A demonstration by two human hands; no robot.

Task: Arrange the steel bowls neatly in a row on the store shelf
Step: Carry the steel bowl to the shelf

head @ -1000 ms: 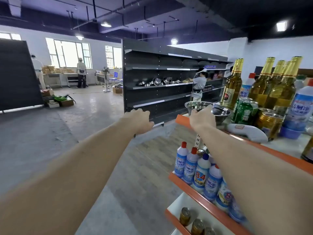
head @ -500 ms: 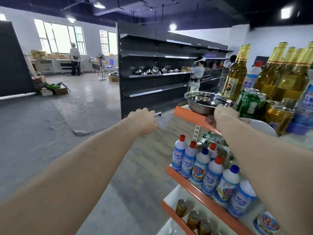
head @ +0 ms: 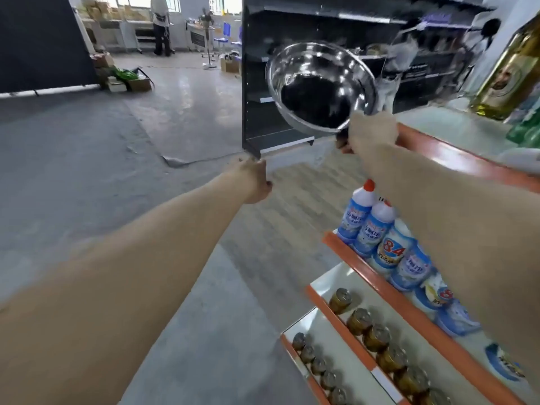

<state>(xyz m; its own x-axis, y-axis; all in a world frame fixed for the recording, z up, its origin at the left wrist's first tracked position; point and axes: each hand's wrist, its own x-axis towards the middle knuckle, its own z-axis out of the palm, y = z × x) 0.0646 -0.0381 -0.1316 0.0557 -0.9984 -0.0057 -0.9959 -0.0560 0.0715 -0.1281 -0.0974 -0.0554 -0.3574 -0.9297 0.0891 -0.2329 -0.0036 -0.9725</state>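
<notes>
One steel bowl [head: 321,86] is held tilted in mid-air by its rim in the right hand [head: 369,133], clear of the orange shelf [head: 455,159], the left hand [head: 252,181] loosely curled and empty; carrying looks underway, and next comes setting it level in a row.

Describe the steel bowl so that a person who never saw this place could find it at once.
Start at the orange-edged shelf unit on the right and follow its top edge to the near corner. There the right hand grips the rim of the steel bowl, tilted in the air. It is the only shiny round thing there; the goods nearby are bottles and cans.
</notes>
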